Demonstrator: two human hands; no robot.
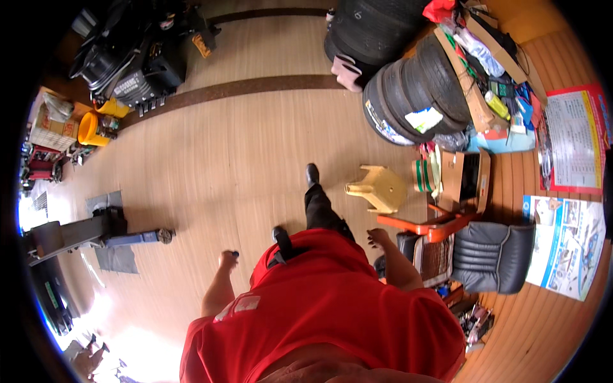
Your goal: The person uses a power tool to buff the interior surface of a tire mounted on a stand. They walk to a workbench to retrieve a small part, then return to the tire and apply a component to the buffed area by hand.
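My left hand (227, 259) hangs out to the left of my red shirt, its fingers closed round a small dark object (235, 254) that is too small to name. My right hand (378, 239) hangs on the other side with nothing in it; its fingers are loosely bent and apart. Nearest to that hand are the orange wooden arm (408, 225) of a black padded chair (484, 256) and a yellow plastic stool (383, 189). Both hands are in the air, apart from these things. One of my black shoes (312, 174) is stepped forward on the floor.
Stacked tyres (415, 89) stand ahead on the right, with a cluttered box (495, 83) beside them. An open cardboard box (461, 175) sits by the chair. To the left are a lift arm (137, 239) and yellow buckets (90, 129); dark machinery (134, 70) stands far left.
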